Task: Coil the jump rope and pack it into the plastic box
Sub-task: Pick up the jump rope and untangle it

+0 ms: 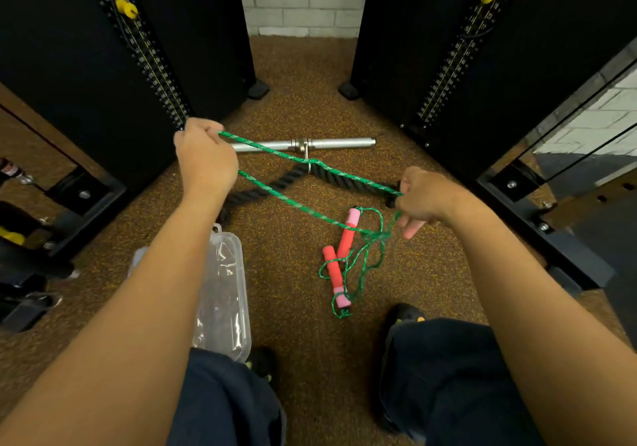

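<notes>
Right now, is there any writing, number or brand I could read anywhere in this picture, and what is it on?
No text here can be read with certainty.
Left weight stack: a column of small numbers beside the pin holes, too small and blurred to quote.
Right weight stack: the same kind of number column, also unreadable.
Bottle at the left edge: a label shows, blurred.
Plastic box, jump rope and metal bar: no writing visible.

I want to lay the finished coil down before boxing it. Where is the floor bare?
Bare speckled floor lies between the clear plastic box and the red-and-pink foam handles. More lies beyond the silver metal bar, between the black machine towers. It is crowded around the handles, green cord and black thick rope.
</notes>
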